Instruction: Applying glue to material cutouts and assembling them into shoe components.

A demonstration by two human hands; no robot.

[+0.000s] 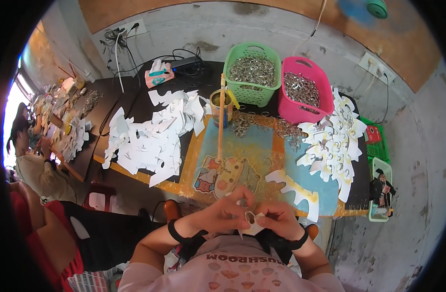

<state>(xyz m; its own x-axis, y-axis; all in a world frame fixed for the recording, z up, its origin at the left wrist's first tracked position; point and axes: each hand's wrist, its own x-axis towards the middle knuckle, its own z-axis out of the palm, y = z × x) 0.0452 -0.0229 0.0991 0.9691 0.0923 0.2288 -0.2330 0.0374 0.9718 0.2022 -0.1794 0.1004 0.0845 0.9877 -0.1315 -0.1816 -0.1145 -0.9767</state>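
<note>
My left hand and my right hand meet close to my chest, both pinching a small white cut-out piece with a metal ring in it. Just beyond them on the table edge lie a cartoon-printed cut-out and a long white toothed cut-out. A loose heap of metal rings lies further out on the blue and orange mat.
A green basket and a pink basket hold metal rings. White cut-outs are piled at left and right. A tin with an upright wooden stick stands mid-table. Another person sits far left.
</note>
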